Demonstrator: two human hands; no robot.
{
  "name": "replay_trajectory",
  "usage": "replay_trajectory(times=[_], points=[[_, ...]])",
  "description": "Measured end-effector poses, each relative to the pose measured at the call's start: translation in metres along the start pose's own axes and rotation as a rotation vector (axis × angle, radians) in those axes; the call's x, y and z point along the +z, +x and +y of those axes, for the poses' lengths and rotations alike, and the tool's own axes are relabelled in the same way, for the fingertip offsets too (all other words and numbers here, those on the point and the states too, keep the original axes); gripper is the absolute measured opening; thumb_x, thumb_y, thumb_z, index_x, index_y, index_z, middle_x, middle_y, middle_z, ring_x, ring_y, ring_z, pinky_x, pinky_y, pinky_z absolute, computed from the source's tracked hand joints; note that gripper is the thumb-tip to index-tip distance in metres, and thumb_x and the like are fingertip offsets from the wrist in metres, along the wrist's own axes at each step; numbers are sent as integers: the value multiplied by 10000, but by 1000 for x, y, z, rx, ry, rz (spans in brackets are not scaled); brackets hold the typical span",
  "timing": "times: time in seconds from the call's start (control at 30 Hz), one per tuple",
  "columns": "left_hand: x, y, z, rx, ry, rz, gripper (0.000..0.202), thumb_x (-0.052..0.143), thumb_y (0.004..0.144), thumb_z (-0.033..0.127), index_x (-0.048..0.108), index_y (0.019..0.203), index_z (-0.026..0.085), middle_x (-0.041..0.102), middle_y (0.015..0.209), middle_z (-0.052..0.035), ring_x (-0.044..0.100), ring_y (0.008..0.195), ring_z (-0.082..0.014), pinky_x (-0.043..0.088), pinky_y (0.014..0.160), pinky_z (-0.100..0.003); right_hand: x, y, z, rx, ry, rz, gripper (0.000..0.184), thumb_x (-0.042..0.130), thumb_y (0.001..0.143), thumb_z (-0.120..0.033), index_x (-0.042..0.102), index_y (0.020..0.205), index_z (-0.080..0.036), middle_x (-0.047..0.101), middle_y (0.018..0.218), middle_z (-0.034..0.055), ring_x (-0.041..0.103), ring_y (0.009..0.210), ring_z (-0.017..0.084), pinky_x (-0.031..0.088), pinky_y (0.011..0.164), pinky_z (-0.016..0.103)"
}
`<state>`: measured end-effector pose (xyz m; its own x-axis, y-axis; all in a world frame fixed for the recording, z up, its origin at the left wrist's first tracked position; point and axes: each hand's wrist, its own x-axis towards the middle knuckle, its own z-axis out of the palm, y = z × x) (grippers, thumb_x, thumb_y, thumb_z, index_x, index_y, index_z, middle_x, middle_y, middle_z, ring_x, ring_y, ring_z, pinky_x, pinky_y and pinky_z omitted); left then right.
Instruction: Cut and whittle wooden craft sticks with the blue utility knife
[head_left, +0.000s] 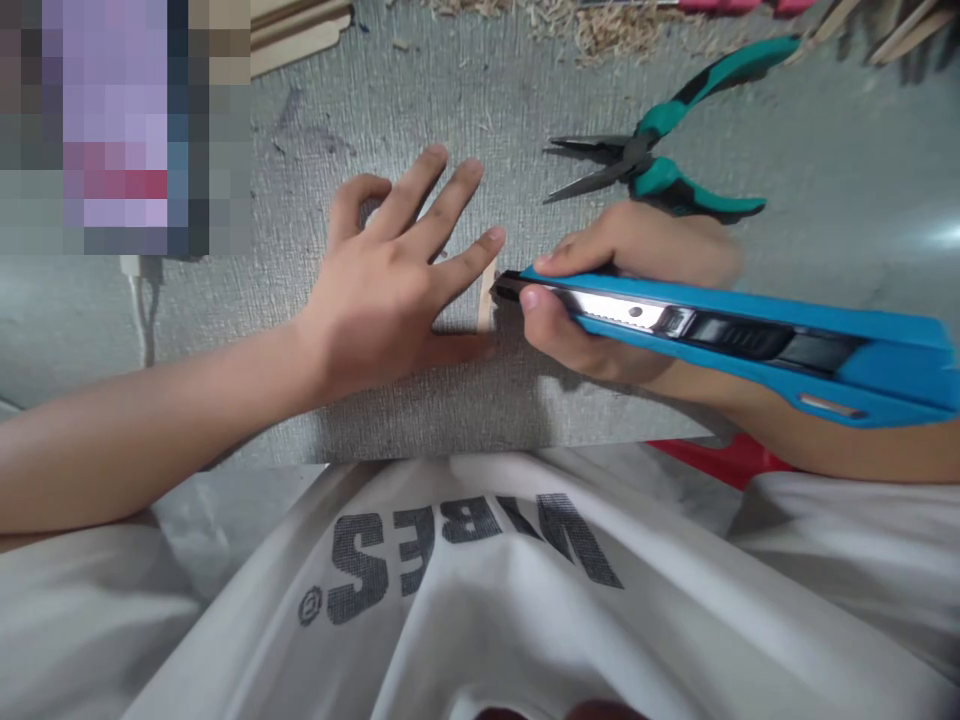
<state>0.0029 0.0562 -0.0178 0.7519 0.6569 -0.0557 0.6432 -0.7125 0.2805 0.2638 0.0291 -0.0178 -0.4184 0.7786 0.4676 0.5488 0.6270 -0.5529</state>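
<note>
A short pale strip of wood [486, 300] lies on the grey table near its front edge. My left hand [397, 275] is spread over the table, its index fingertip and thumb at the two ends of the strip. In my right hand [592, 290] is a blue utility knife [720, 325], gripped near its front between thumb and fingers. The knife's dark tip meets the strip's right side; I cannot tell how far the blade is out. Just beyond my right hand lie needle-nose pliers [637, 155] with teal and black handles, jaws apart.
Wood shavings [615, 30] are heaped along the far edge. Flat wooden sticks [300, 35] lie at the far left, and more sticks [911, 30] at the far right. A blurred-out device with a white cable [139, 300] sits at the left. The grey table [285, 240] ends close to my shirt.
</note>
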Motion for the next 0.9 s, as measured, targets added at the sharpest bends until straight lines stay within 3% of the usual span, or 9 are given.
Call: replay_trajectory(times=[0.17,0.27,0.4,0.5,0.73,0.9], points=[[2,1,0,-32,-20,12,814,874,1028,578,629,1756,308,389,1981,-165,364,1845,-521,428,1376,-795,-2,4,1,23,11,-69,247,782,984,-313,574,858,-270,681,711,-45,583,560,136,490,569,308],[1,1,-1,-48,-94,21,793,884,1006,570,638,1739,392,451,1961,-100,351,1853,-507,402,1392,-819,-4,4,2,19,29,-31,234,796,999,-360,610,879,-285,704,691,-51,621,535,157,488,540,333],[0,-1,-3,-28,-110,20,817,866,1015,539,599,1779,427,523,1917,-104,338,1859,-504,392,1383,-851,-8,3,5,150,28,-109,245,750,1060,-470,634,901,-323,721,748,-25,680,611,230,525,596,413],[0,-1,-3,-35,-116,21,848,877,1003,523,583,1794,435,506,1929,-103,340,1856,-517,378,1398,-858,-11,0,6,237,111,-131,235,786,1042,-482,657,921,-328,745,774,-36,692,628,226,536,614,415],[0,-2,-5,-20,-70,-9,881,905,999,559,587,1788,330,378,1988,-149,324,1864,-508,370,1416,-812,-13,-4,4,208,87,-66,76,795,1010,-400,749,1011,-339,833,892,-13,781,729,238,651,702,413],[-1,-3,-5,-18,-80,-3,855,905,1000,531,598,1765,305,388,1983,-154,333,1855,-525,364,1401,-814,-12,-4,13,109,136,-204,112,776,1023,-373,740,940,-307,820,817,-12,769,655,205,614,652,363]])
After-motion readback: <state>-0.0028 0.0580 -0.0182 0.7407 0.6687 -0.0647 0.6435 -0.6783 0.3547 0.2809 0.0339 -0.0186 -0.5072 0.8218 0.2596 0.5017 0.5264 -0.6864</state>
